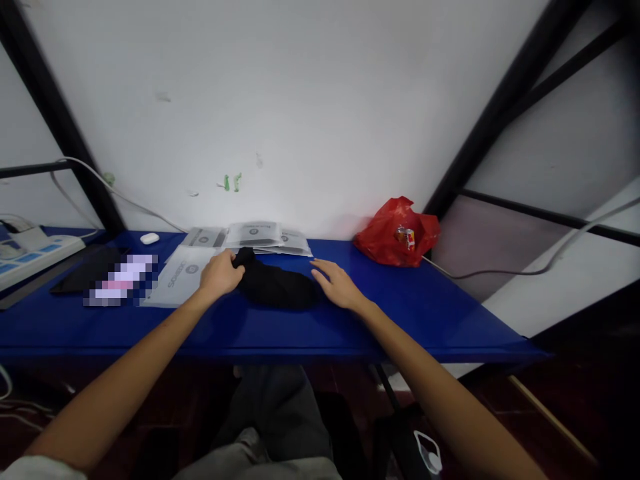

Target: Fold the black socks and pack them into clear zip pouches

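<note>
A black sock-like piece of cloth (277,287) lies lengthwise on the blue table (320,333). My left hand (221,273) pinches its left end, which is bunched up near the fingertips. Just off the right end of the cloth, my right hand (336,283) has its fingers stretched out and holds nothing. A frosted plastic bag (173,280) with grey print lies flat to the left, partly behind my left hand. Beyond the cloth, several similar printed bags (254,233) overlap against the wall.
A red plastic bag (395,230) stands at the back right, beside a grey cable (500,273). Toward the left are a phone with a blurred screen (123,280), a dark flat object (83,272), a white earbud case (149,238) and a power strip (45,260).
</note>
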A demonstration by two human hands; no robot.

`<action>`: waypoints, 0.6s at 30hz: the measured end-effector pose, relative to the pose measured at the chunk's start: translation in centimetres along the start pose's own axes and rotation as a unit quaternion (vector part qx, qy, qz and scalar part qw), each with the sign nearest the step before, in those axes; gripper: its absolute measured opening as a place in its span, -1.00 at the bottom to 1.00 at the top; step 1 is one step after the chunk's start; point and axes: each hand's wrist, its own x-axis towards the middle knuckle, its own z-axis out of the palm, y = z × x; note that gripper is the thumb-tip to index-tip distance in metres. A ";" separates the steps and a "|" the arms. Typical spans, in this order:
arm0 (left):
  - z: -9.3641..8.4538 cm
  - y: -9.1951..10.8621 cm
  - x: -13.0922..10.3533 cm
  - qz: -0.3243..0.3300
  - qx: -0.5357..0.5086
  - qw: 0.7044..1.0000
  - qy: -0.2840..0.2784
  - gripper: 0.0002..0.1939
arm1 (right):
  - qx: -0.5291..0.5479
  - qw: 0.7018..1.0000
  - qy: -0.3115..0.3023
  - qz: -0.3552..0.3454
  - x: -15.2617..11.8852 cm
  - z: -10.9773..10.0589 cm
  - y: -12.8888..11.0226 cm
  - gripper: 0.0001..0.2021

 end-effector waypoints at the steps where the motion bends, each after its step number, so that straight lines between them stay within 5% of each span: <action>1: -0.3 0.0 -0.1 0.005 0.018 1.000 0.014 -0.79 | -0.005 1.000 0.000 0.009 -0.3 -0.1 0.8 -0.55; 8: -1.4 3.9 -1.7 0.119 0.101 0.986 0.057 -0.77 | -0.055 0.998 -0.011 0.042 -2.0 0.8 3.2 -0.55; 13: -0.1 7.3 -4.2 0.275 0.107 0.955 0.006 -0.76 | -0.065 0.997 -0.016 0.031 -2.2 1.1 2.8 -0.55; 18: 1.3 6.5 -5.2 0.392 -0.007 0.919 -0.034 -0.66 | -0.052 0.998 -0.019 0.036 -2.3 1.1 3.0 -0.54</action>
